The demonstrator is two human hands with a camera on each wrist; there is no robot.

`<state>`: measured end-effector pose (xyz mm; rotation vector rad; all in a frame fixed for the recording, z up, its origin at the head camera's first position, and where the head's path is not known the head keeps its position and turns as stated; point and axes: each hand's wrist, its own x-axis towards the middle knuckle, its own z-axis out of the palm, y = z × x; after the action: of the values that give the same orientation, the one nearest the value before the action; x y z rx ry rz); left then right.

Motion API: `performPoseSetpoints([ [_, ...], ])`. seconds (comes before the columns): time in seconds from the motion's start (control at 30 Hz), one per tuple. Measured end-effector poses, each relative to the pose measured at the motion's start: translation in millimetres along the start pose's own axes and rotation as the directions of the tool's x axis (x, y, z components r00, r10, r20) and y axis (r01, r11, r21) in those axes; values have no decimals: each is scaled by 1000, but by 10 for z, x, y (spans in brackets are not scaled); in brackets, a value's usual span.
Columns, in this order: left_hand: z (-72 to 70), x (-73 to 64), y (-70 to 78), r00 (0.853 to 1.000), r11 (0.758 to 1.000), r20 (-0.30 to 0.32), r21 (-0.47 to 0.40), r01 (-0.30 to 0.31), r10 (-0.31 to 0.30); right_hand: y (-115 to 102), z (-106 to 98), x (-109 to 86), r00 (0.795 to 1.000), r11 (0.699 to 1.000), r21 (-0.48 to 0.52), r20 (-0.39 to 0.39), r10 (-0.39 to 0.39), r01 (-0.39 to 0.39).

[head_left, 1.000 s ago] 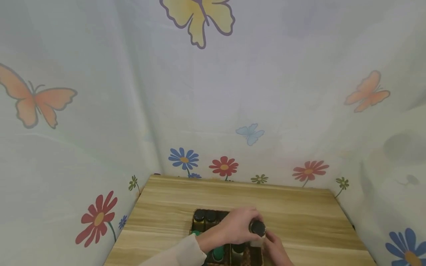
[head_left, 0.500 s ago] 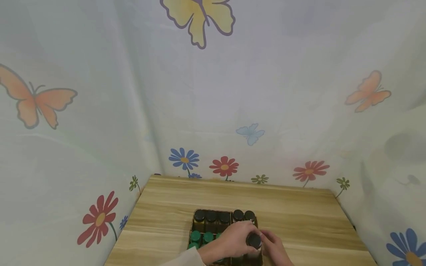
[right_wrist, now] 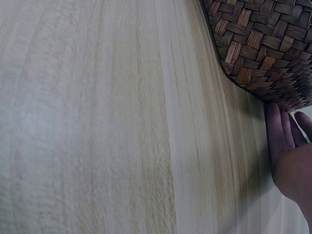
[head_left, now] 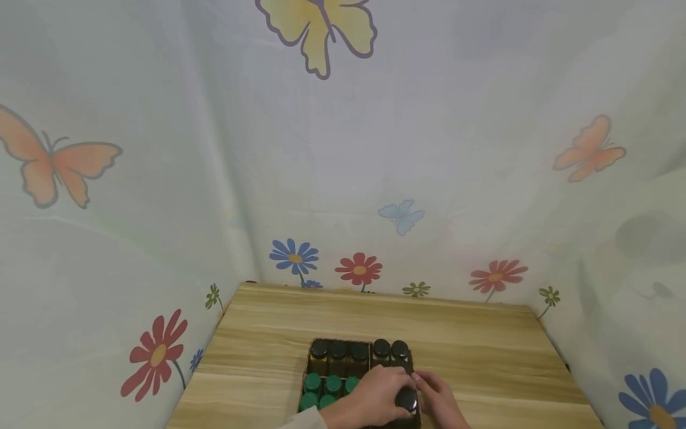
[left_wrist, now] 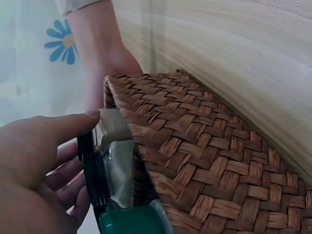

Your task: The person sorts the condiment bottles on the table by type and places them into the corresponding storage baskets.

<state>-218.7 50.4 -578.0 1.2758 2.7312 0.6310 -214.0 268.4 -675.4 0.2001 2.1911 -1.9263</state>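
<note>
My left hand (head_left: 377, 394) pinches a black-capped bottle (head_left: 406, 400) by its cap, over the right-hand side of a divided woven basket (left_wrist: 214, 141). In the left wrist view, thumb and fingers of the left hand (left_wrist: 34, 161) sit around the black cap (left_wrist: 92, 170), and the clear bottle body (left_wrist: 119, 168) is partly inside the basket's rim. My right hand (head_left: 440, 400) lies along the basket's right wall; the right wrist view shows its fingers (right_wrist: 278, 126) extended and touching the weave. Whether the bottle touches the basket floor is hidden.
Several black-capped bottles (head_left: 339, 350) stand in the basket's back compartments, two of them (head_left: 390, 348) at the back right. Green-capped bottles (head_left: 321, 390) fill the left front part. The basket is on a wood-grain table (head_left: 268, 333), with a flower-printed cloth (head_left: 482, 226) behind.
My left hand has brought the black-capped bottle toward the front of the basket and lower. Two black-capped bottles at the back right have come into view. The right hand has barely moved.
</note>
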Motion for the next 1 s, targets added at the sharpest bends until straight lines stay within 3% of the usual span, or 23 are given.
performPoseSetpoints([
  [0.3,41,10,-21,999,999,39,48,-8,7,-2,0,22,996,999,31,75,42,-44],
  [0.47,13,31,-11,998,994,69,108,-20,13,-22,8,44,998,999,10,41,39,-40],
  [0.6,-64,82,52,992,978,105,191,-82,63,-29,-34,47,1000,999,-21,3,28,-28],
  [0.7,-171,95,101,984,965,142,221,-141,111,-24,-60,20,1000,999,-31,-10,27,-27],
  [0.8,-344,64,137,972,973,189,152,-172,142,-14,-85,-39,999,999,-33,-3,33,-33],
  [0.9,-576,-3,117,969,985,199,56,-163,149,-14,-123,-85,999,999,-33,32,35,-34],
  [1.0,-877,-117,37,982,993,152,-8,-114,114,-23,-190,-114,996,999,-12,88,34,-33],
])
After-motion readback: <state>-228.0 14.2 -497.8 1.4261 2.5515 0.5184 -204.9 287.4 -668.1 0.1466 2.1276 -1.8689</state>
